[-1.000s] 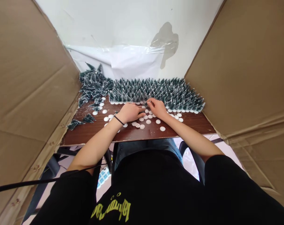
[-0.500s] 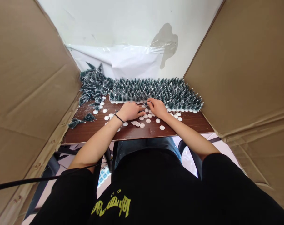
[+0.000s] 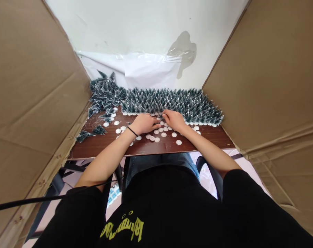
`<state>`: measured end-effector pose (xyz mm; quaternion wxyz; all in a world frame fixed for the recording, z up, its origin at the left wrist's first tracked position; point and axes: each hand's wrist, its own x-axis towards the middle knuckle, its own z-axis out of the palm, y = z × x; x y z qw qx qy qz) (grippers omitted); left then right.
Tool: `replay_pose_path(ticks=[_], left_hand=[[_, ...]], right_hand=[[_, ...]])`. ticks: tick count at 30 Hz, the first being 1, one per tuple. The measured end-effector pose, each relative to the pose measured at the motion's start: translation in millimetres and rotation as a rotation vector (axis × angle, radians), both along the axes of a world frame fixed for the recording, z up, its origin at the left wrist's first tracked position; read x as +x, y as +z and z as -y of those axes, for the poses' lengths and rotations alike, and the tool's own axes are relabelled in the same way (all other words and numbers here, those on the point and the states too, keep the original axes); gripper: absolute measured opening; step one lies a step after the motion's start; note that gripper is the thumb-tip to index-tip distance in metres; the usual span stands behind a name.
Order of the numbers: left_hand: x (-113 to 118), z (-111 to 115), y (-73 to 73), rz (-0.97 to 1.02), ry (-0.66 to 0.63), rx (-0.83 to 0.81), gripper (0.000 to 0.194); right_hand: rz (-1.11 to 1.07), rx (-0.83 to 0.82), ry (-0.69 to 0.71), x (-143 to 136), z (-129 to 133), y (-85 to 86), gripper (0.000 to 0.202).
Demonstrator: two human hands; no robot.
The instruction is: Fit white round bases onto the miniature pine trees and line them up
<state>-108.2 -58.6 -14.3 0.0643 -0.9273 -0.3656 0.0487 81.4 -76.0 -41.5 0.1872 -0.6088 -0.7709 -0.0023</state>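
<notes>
Over the middle of the tabletop, my left hand (image 3: 145, 124) is closed, thumb and forefinger brought close together; what lies between them is too small to make out. My right hand (image 3: 174, 119) faces it, its fingers pinching a small frosted miniature pine tree (image 3: 160, 116) that is partly hidden between the hands. Beneath and in front of both hands lie loose white round bases (image 3: 164, 134). Just behind them stands a dense block of upright miniature pine trees (image 3: 169, 100) on white bases.
At the back left is a heap of loose miniature trees (image 3: 106, 90), with a couple lying apart (image 3: 90, 133) near the left edge. The brown table (image 3: 115, 146) stands between brown side panels (image 3: 270, 75) and a white back wall (image 3: 135, 27). A black cable (image 3: 29, 201) crosses at lower left.
Both hands stay almost in place, with only slight finger movement around the small tree. The whole view has shifted slightly.
</notes>
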Motion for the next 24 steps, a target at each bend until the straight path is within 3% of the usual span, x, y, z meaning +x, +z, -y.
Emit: replay_pose_path(ticks=[15,24], left_hand=[[1,3,1.1,-0.008,-0.012,0.023,0.047],[2,5,2.8,0.010,0.013,-0.014,0.044]], right_hand=[[0.382,0.018,0.242,1,-7,31.3,0.026],[0.320,0.120,0.377,17,-19,24.9,0.031]])
